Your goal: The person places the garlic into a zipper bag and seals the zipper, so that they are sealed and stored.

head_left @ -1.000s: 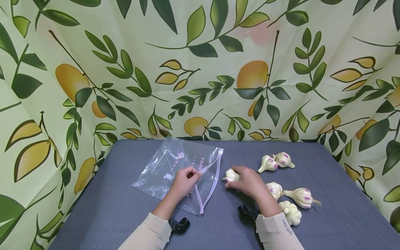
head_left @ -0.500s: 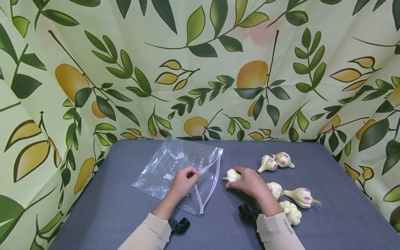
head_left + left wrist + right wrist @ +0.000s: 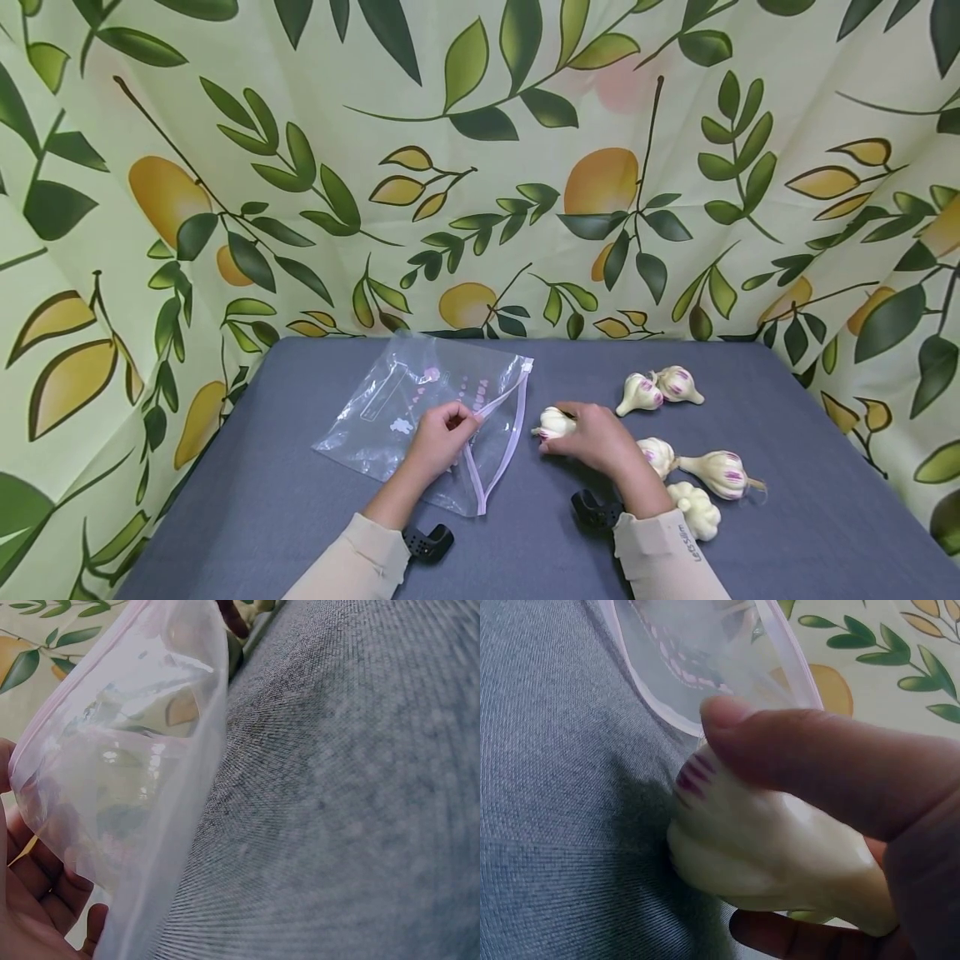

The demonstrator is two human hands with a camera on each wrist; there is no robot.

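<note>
A clear zip bag (image 3: 397,400) with a pale pink zip edge lies on the grey table, its mouth parted towards the right. My left hand (image 3: 441,437) pinches the upper lip of that mouth between thumb and fingers, lifting it. In the left wrist view the bag's raised film (image 3: 150,772) bulges beside the fingers. Just right of the mouth, my right hand (image 3: 596,435) grips a garlic bulb (image 3: 556,423). Seen from the right wrist, the thumb lies over the purple-streaked bulb (image 3: 742,832) and fingers are beneath it; the bag's opening is right behind.
Two garlic bulbs (image 3: 660,390) lie together at the back right. Nearer, several more, including a long-stemmed bulb (image 3: 723,475) and a knobbly one (image 3: 696,510), sit beside my right forearm. A leaf-patterned cloth (image 3: 465,167) hangs behind the grey table (image 3: 300,517).
The head view has shifted very slightly. Both hands, the bag and the bulbs stay practically where they were.
</note>
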